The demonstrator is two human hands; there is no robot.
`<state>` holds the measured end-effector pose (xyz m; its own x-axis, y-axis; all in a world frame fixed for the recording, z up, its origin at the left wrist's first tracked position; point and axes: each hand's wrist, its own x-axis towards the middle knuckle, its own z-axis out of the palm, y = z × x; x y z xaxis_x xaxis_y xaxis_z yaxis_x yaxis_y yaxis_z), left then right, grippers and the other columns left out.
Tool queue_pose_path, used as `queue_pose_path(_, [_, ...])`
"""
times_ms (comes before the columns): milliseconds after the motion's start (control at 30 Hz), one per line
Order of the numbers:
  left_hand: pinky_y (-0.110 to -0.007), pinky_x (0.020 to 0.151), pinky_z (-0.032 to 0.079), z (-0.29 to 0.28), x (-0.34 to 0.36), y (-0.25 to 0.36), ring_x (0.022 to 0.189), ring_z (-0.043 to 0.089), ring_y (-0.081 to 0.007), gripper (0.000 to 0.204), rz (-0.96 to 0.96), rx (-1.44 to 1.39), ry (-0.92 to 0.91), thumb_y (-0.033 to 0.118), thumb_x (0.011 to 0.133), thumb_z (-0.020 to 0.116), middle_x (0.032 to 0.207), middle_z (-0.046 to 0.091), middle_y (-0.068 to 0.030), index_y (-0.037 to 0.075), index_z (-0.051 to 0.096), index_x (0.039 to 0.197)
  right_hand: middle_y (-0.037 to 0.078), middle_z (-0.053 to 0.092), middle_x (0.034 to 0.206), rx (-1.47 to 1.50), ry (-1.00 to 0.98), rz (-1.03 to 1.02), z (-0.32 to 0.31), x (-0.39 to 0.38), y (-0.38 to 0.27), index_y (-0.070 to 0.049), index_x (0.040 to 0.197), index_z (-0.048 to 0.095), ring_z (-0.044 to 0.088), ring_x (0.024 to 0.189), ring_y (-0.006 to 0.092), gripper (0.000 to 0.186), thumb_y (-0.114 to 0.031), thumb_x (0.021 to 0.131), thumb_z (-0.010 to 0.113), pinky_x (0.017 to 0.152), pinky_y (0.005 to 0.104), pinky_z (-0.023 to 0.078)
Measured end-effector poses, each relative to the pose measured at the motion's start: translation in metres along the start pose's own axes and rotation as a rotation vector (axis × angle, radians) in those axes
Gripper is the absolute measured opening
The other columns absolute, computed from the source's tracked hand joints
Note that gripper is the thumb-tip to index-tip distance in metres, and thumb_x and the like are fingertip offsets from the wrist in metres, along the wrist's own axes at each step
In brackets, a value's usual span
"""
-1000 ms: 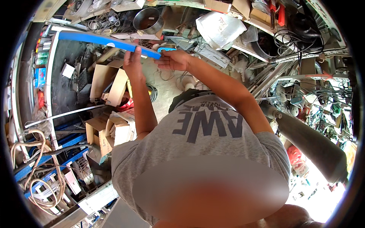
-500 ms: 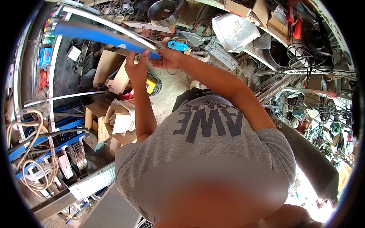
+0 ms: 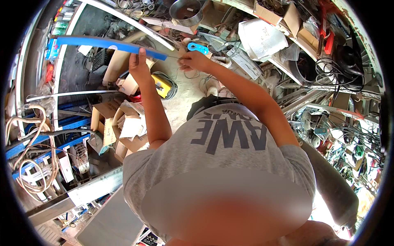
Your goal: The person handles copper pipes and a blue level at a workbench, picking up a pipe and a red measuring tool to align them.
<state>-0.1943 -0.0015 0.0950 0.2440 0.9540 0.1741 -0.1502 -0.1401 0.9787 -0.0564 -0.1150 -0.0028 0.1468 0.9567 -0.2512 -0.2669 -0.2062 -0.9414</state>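
Observation:
My left hand [image 3: 140, 67] is closed round a long, flat blue bar-shaped piece [image 3: 96, 43], thumb on top, near its right end. The piece reaches out to the far left, almost level. My right hand [image 3: 195, 61] is just right of that end, apart from it, fingers pinched together. A thin rod or wire [image 3: 173, 56] shows as a fine line between the blue end and my right fingertips. It is too slight to tell its kind. Beyond my right hand lies a bright blue flat part with round holes [image 3: 198, 48].
Open cardboard boxes [image 3: 135, 123] and a yellow case [image 3: 161, 86] with coiled dark cable stand on the floor left of me. A metal pot [image 3: 186, 14] sits on the cluttered far shelf. Thick hose [image 3: 39, 180] hangs at left; a dark cylinder [image 3: 334, 184] lies at right.
My right hand has drawn away to the right from the blue piece's end, where both hands were close together. The thin line now shows between them. My left hand has shifted slightly left.

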Motion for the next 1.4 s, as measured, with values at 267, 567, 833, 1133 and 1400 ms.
queue_pose_path(267, [-0.037, 0.08, 0.038, -0.053, 0.057, -0.078, 0.093, 0.052, -0.0097, 0.051, -0.427, -0.007, 0.229, 0.046, 0.078, 0.065, 0.104, 0.056, 0.0058, 0.015, 0.053, 0.117, 0.009, 0.065, 0.08, -1.288, 0.612, -0.071, -0.078, -0.058, 0.037, -0.022, 0.087, 0.069, 0.062, 0.083, 0.0238, 0.015, -0.029, 0.083, 0.056, 0.067, 0.0378, 0.049])
queue_pose_path(567, [-0.045, 0.078, 0.032, -0.059, 0.055, -0.185, 0.053, 0.04, -0.0115, 0.046, -1.212, -0.413, 0.387, 0.06, 0.08, 0.054, 0.052, 0.037, 0.0058, 0.018, 0.047, 0.062, 0.017, 0.064, 0.082, -0.883, 1.079, 0.034, -0.117, -0.226, -0.013, -0.009, 0.096, 0.063, 0.061, 0.08, 0.0351, 0.025, -0.028, 0.088, 0.05, 0.07, 0.0428, 0.047])
queue_pose_path(833, [-0.042, 0.089, 0.033, -0.002, 0.043, -0.17, 0.057, 0.043, -0.0132, 0.047, -1.255, -0.537, 0.517, 0.046, 0.083, 0.06, 0.048, 0.037, 0.0017, 0.011, 0.046, 0.056, 0.019, 0.063, 0.098, -1.065, 1.571, 0.075, -0.156, -0.348, -0.106, -0.006, 0.112, 0.06, 0.061, 0.092, 0.033, 0.031, -0.022, 0.087, 0.05, 0.079, 0.036, 0.047])
queue_pose_path(1133, [-0.04, 0.086, 0.033, -0.014, 0.043, -0.184, 0.055, 0.042, -0.0118, 0.053, -1.234, -0.592, 0.364, 0.056, 0.082, 0.054, 0.048, 0.04, 0.0039, 0.011, 0.048, 0.055, 0.018, 0.063, 0.081, -1.213, 1.569, 0.335, -0.206, -0.332, -0.101, -0.013, 0.087, 0.066, 0.061, 0.08, 0.0377, 0.024, -0.029, 0.082, 0.049, 0.072, 0.045, 0.049])
queue_pose_path(1400, [-0.04, 0.078, 0.033, -0.059, 0.036, -0.232, 0.057, 0.041, -0.0099, 0.047, -1.232, -0.597, 0.255, 0.057, 0.081, 0.054, 0.055, 0.042, 0.0065, 0.015, 0.049, 0.062, 0.019, 0.064, 0.085, -1.227, 1.497, 0.312, -0.319, -0.309, -0.11, -0.014, 0.096, 0.067, 0.061, 0.084, 0.0362, 0.03, -0.034, 0.076, 0.057, 0.075, 0.0427, 0.049])
